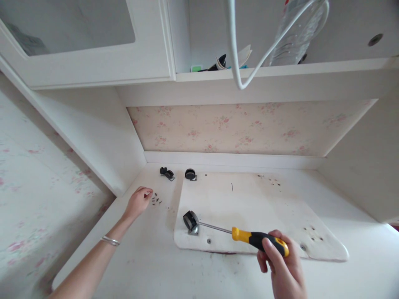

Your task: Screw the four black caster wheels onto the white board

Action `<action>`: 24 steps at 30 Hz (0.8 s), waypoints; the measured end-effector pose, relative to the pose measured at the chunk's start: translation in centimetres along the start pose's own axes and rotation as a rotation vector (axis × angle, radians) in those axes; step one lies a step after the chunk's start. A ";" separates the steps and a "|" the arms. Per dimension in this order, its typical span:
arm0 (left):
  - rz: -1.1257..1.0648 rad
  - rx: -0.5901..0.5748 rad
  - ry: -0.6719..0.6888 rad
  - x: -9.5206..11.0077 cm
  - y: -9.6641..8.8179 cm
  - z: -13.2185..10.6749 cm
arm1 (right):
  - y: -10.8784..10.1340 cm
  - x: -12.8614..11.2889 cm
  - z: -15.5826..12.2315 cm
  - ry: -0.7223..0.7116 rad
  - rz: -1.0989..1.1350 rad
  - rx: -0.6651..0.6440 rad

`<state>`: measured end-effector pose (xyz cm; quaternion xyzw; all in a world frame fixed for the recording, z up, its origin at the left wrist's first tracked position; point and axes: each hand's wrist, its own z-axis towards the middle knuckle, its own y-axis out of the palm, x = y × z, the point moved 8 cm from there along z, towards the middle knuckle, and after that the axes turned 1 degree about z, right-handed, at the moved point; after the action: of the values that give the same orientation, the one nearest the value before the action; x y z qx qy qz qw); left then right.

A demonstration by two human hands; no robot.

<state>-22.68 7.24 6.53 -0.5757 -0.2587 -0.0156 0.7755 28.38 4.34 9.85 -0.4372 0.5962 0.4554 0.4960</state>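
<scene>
My right hand (282, 259) is wrapped round the yellow and black handle of a screwdriver (251, 236). Its metal shaft points left, and the tip reaches the caster wheel (190, 221) at the near left corner of a white board (246, 199). To the left, my left hand (141, 200) has its fingertips pinched together; what they hold, if anything, is too small to make out. Right beside those fingers lie several small dark screws (156, 199). Another caster (190, 174) sits on the board's far left corner. Loose casters (167, 173) lie on the white surface behind my left hand.
Screw holes (313, 234) mark the board's right corners. Overhead, a shelf (280, 74) juts out, holding a clear plastic bottle (294, 33) and small items. A white cable (238, 74) hangs down in front of it. Side panels (90, 128) enclose the worktop.
</scene>
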 end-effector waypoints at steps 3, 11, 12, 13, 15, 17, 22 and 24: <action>-0.081 0.040 -0.011 1.1 -1.5 -2.2 | 0.6 0.2 0.1 0.005 -0.018 -0.034; -0.300 0.124 -0.066 4.8 -4.5 -8.7 | 1.2 -0.2 1.2 -0.021 -0.003 -0.034; -0.321 0.131 -0.075 5.1 -4.7 -9.4 | 1.3 -0.4 1.3 -0.025 0.008 -0.026; -0.336 0.136 -0.083 5.5 -4.8 -9.9 | 1.3 -0.6 1.3 -0.029 0.020 -0.019; -0.359 0.143 -0.094 6.0 -4.9 -11.0 | 1.5 -0.9 1.4 -0.043 0.037 -0.014; -0.383 0.151 -0.101 6.5 -4.9 -11.8 | 1.6 -1.4 1.5 -0.068 0.042 -0.008; -0.423 0.176 -0.125 7.3 -5.1 -13.5 | 1.2 -2.0 2.1 -0.105 0.056 0.044; -0.434 0.182 -0.122 7.7 -5.2 -13.9 | 1.6 -2.0 2.4 -0.093 0.017 -0.001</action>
<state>-12.31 -4.94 11.52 -0.4340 -0.4233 -0.1236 0.7856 27.55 7.12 11.83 -0.4107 0.5759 0.4798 0.5191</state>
